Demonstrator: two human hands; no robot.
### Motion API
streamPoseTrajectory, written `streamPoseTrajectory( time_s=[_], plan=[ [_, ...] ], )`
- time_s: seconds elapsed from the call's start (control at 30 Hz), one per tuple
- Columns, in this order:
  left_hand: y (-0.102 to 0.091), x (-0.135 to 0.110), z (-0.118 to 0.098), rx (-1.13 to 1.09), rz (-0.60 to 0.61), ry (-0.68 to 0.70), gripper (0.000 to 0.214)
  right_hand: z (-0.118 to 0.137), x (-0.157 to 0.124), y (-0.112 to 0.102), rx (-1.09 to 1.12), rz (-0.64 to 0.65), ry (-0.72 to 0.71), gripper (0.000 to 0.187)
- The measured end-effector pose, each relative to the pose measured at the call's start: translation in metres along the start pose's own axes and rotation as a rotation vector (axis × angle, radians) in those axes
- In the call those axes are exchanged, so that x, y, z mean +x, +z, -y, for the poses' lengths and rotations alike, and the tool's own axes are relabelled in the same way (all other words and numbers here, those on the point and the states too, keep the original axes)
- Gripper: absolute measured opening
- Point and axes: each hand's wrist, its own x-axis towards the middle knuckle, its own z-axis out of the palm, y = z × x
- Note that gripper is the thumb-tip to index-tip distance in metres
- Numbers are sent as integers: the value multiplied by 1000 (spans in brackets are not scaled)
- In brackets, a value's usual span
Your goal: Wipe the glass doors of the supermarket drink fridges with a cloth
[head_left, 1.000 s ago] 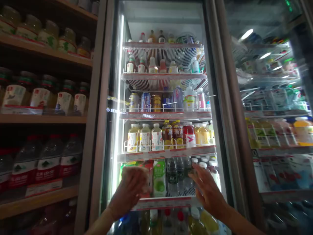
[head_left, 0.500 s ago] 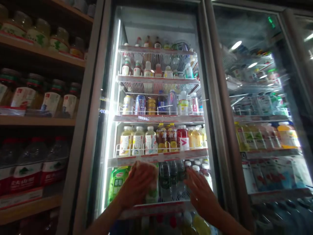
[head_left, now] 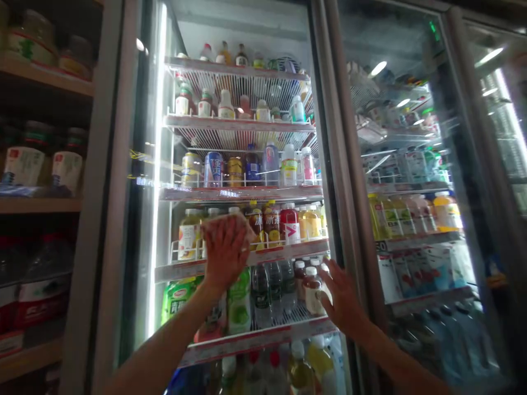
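My left hand (head_left: 226, 252) presses a folded pinkish-brown cloth (head_left: 246, 226) flat against the glass door (head_left: 242, 33) of a lit drinks cooler. Its palm faces the glass, and the fingers spread over the cloth. Behind it, bottles on a middle shelf are partly covered. My right hand (head_left: 340, 293) is bare, its fingers apart, close to the door's right frame (head_left: 329, 137). Whether its fingertips touch the glass is hard to tell. White-capped bottles (head_left: 312, 288) show through the glass beside it.
To the left, a wooden shelf (head_left: 41, 205) holds bottles and jars. A second glass-door cooler (head_left: 415, 238) stands on the right, with another door beyond it. Inside the near cooler are wire shelves with cans (head_left: 213, 169), bottles and green packages (head_left: 177, 296).
My left hand has moved up the glass with the cloth, from the lower shelf to the middle shelf's height. My right hand stays open near the right frame. The view has shifted right.
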Motion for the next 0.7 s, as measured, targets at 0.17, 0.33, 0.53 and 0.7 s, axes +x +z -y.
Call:
streamPoseTrajectory(
  time_s=[0.17,0.33,0.53,0.7],
  plan=[
    [10,20,-43,-162,179,631,50,-10,-14,2,17,34,-7,54],
    [20,62,-57,-107,52,117,49,-22,-23,-11,40,111,43,59],
    [41,55,-123,-299,179,688,54,-32,-31,-30,52,101,11,57],
    [51,94,-157,-274,131,326,50,-44,-40,-40,35,48,-1,44]
  ],
)
